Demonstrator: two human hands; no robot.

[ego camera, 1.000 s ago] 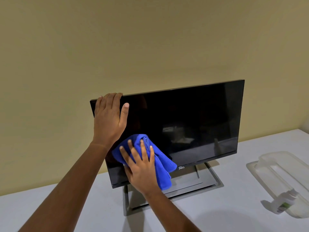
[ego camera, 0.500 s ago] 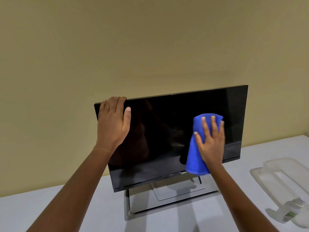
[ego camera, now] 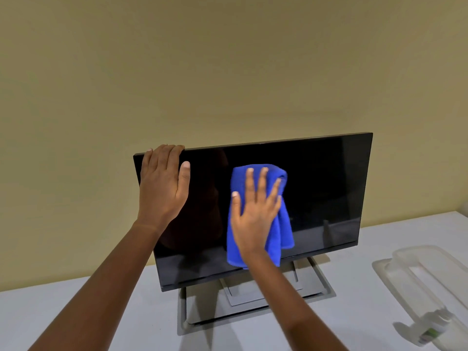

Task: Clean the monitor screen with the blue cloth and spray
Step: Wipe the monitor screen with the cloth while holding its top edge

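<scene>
A black monitor (ego camera: 324, 188) stands on a grey square stand (ego camera: 255, 302) on the white table. My left hand (ego camera: 162, 188) grips the monitor's top left corner, fingers over the top edge and thumb on the screen. My right hand (ego camera: 255, 214) lies flat with fingers spread, pressing the folded blue cloth (ego camera: 285, 231) against the middle of the screen. The cloth hangs down past the palm to the lower bezel. The white spray bottle (ego camera: 430, 330) lies on its side at the lower right of the table.
A clear plastic tray (ego camera: 430, 269) rests on the white table (ego camera: 63, 307) to the right of the monitor, with the spray bottle at its near end. A beige wall (ego camera: 228, 72) rises close behind the monitor.
My right hand has carried the cloth from the lower left of the screen to the right side, then back left to the middle. My left hand has kept its hold on the corner.
</scene>
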